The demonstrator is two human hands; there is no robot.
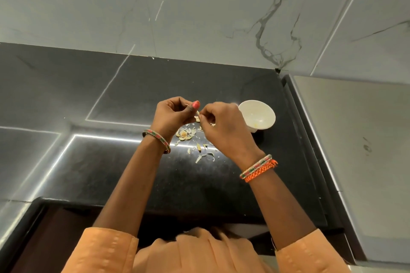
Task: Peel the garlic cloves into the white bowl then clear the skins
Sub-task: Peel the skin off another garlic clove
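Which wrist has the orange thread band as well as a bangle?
The right hand's wrist: an orange thread band sits beside its bangle. The left hand's wrist carries only a bangle.

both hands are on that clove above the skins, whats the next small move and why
Probably keep stripping skin: the left hand and right hand both pinch the garlic clove, with skin seemingly on it, over the skins. The white bowl waits at right.

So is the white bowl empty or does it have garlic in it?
Nearly empty: the white bowl stands upright, showing mostly bare inside, with only a small yellowish bit at the bottom.
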